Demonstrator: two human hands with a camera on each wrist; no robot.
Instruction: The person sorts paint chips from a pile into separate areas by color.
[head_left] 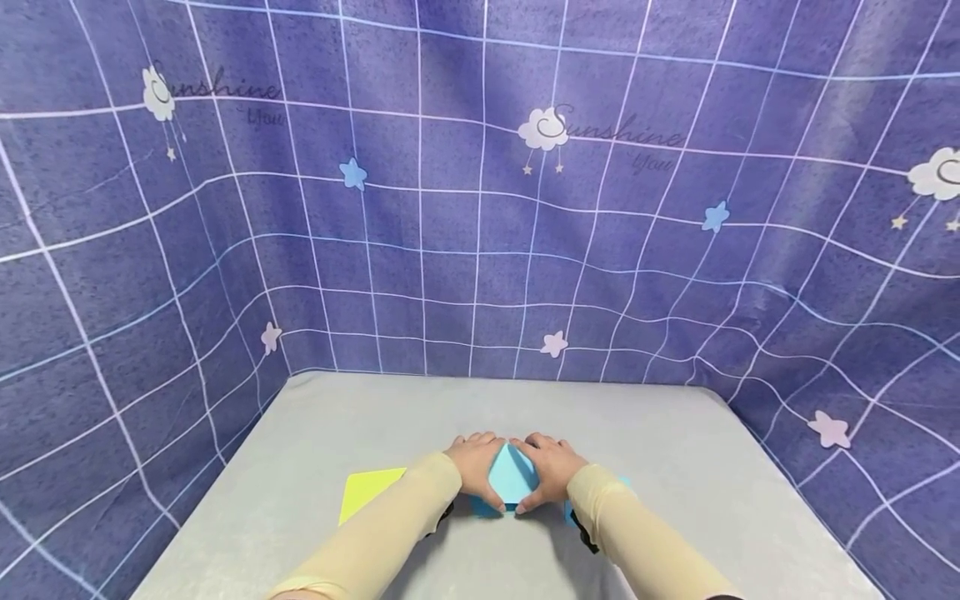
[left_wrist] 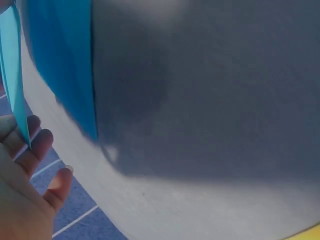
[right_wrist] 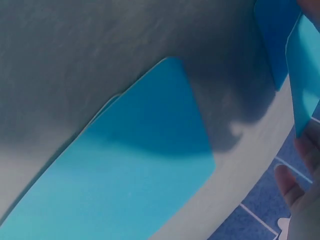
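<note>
A light blue folded paper (head_left: pixel 513 477) with a pointed top is between the two hands at the middle of the table. My left hand (head_left: pixel 477 469) holds its left edge, thumb toward me and fingers at the far side. On the opposite edge, my right hand (head_left: pixel 551 468) grips the paper in the same way. Below lies a darker-looking blue sheet (left_wrist: pixel 65 65), partly covered by the raised paper and the hands. In the right wrist view, the held paper (right_wrist: pixel 306 70) stands apart from the blue sheet (right_wrist: pixel 277 40), its lower tip at the fingers.
A yellow sheet (head_left: pixel 367 490) lies to the left, partly under the left forearm. Several blue sheets (right_wrist: pixel 145 160) lie stacked at the right, mostly behind the right sleeve in the head view. A purple-blue grid curtain (head_left: pixel 480 208) surrounds the grey-covered table (head_left: pixel 637 425).
</note>
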